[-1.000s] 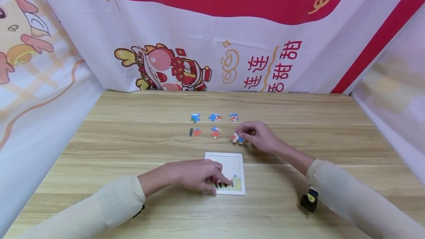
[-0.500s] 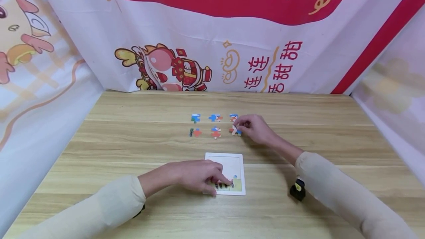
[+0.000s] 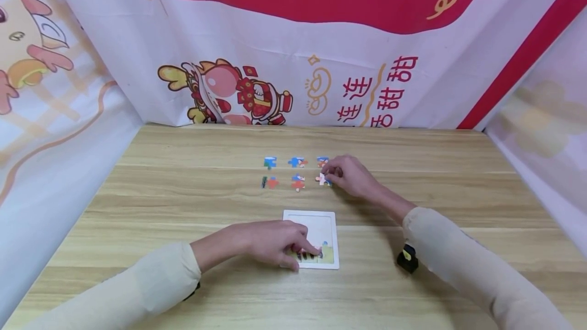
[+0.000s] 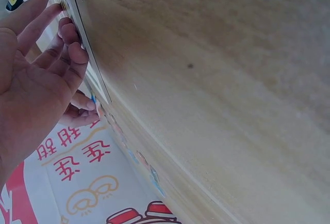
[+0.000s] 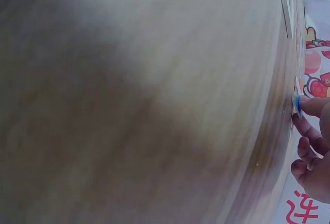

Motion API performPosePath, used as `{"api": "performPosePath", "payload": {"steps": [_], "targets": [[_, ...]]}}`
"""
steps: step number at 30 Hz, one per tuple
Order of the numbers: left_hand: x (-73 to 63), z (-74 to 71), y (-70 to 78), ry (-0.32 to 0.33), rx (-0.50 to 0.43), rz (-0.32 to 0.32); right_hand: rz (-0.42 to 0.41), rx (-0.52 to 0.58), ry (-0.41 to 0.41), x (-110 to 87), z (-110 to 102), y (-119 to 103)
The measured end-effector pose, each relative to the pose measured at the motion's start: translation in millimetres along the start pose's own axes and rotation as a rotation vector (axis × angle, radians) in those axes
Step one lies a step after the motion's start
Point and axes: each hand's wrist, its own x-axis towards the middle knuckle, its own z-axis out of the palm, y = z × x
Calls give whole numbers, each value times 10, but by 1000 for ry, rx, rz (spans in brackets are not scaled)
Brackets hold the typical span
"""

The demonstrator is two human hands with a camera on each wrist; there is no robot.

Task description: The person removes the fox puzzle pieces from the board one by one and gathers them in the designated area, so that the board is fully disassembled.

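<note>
My right hand (image 3: 353,177) pinches a puzzle piece (image 3: 322,180) between thumb and fingers, at the right end of the nearer row of loose pieces. In the right wrist view, the piece (image 5: 297,102) shows its blue part under the thumb. The left hand (image 3: 275,241) lies over a square white puzzle tray (image 3: 337,243), its straight index finger touching the fitted pieces (image 3: 327,254) along the near side. Part of those pieces is hidden by that hand. From the left wrist view, the other fingers (image 4: 78,53) are loosely bent and hold nothing.
Several loose pieces lie in two rows beyond the tray, among them a blue-green one (image 3: 269,162), a blue one (image 3: 295,162) and an orange one (image 3: 298,183). A printed cloth (image 3: 257,39) stands behind the wooden table (image 3: 183,177).
The right hand has moved away from me and slightly left with the puzzle piece, bringing it level with the nearer row. My left hand has stayed in place on the tray.
</note>
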Motion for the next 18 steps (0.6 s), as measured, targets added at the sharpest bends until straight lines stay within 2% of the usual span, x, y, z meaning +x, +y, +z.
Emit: {"api": "performPosePath", "payload": {"steps": [7,10,18], "targets": [[-7,-5,14,6,18,4,-29,-94,0,2,14,12],[-5,-9,14,9,26,7,-29,-94,4,8,23,11],[-18,-34,2,17,-13,26,-42,19,26,-49,1,-15]]}}
